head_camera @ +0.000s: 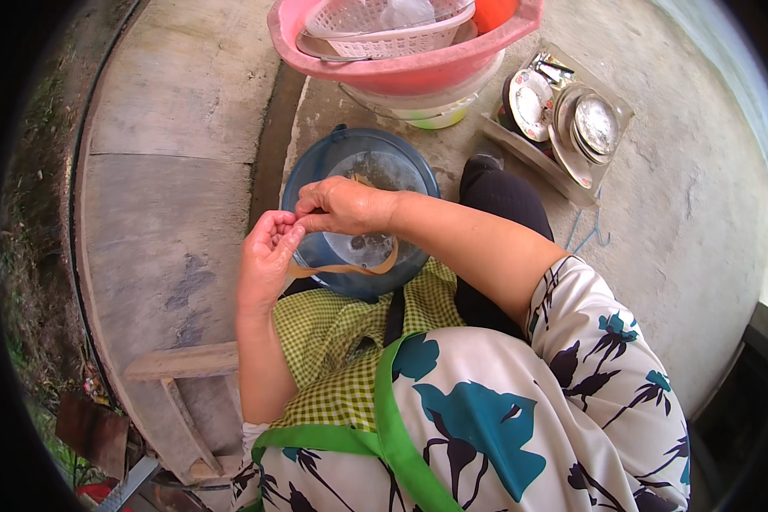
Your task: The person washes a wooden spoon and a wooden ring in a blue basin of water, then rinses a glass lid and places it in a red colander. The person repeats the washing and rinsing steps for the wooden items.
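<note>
Over a blue plastic bucket [424, 168] of cloudy, sudsy water [390, 168], my two hands meet at the fingertips. My left hand [271, 249] has its fingers curled, with the thumb pointing at the right hand. Above and to its right, my right hand [342, 203] is closed in a pinch, back of the hand up. A flat tan strip [358, 270] loops from behind the left hand, across the bucket's near side, and under the right forearm. More of it shows beyond the right hand. Both hands appear to grip it, though the fingers hide the pinched part.
Beyond the bucket stands a pink basin [390, 82] holding a white plastic basket [390, 45], on a pail [448, 118]. At right, a tray [531, 159] holds stacked plates [595, 125] and cutlery [553, 67]. A blue wire hanger [592, 237] and a wooden stool [179, 361] flank me.
</note>
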{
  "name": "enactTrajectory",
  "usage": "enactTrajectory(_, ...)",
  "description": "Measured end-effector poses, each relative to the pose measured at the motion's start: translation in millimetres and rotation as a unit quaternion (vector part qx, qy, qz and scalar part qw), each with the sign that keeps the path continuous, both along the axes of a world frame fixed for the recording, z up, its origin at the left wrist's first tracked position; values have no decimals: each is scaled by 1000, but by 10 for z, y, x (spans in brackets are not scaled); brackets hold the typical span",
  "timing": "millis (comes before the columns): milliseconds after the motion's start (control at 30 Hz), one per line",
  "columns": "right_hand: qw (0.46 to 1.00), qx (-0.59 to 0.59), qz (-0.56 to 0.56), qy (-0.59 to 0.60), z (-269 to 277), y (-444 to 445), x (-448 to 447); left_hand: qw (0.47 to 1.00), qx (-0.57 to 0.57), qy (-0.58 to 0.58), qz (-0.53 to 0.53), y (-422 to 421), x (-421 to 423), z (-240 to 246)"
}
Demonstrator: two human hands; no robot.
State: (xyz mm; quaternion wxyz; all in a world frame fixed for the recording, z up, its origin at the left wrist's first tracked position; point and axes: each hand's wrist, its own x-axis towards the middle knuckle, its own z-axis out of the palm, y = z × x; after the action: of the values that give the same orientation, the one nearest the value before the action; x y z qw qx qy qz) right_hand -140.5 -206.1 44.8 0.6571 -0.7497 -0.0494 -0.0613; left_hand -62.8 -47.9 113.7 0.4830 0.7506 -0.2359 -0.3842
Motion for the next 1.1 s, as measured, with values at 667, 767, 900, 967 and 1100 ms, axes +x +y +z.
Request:
enactTrajectory(667,952,286,72,84,295,-230,-269,997,-5,-73,23,149,-28,604)
enactTrajectory(767,959,262,52,95,316,-120,-361,998,-14,-65,-24,142,-76,537)
enactTrajectory(900,974,204,9,93,595,63,-514,989,-62,-116,-71,117,-151,413)
enactTrajectory(967,973,209,14,102,660,110,-532,990,-72,-101,-68,121,-190,392)
enactTrajectory(1100,982,131,26,133,775,203,-551,989,-109,-103,-6,138,-310,388)
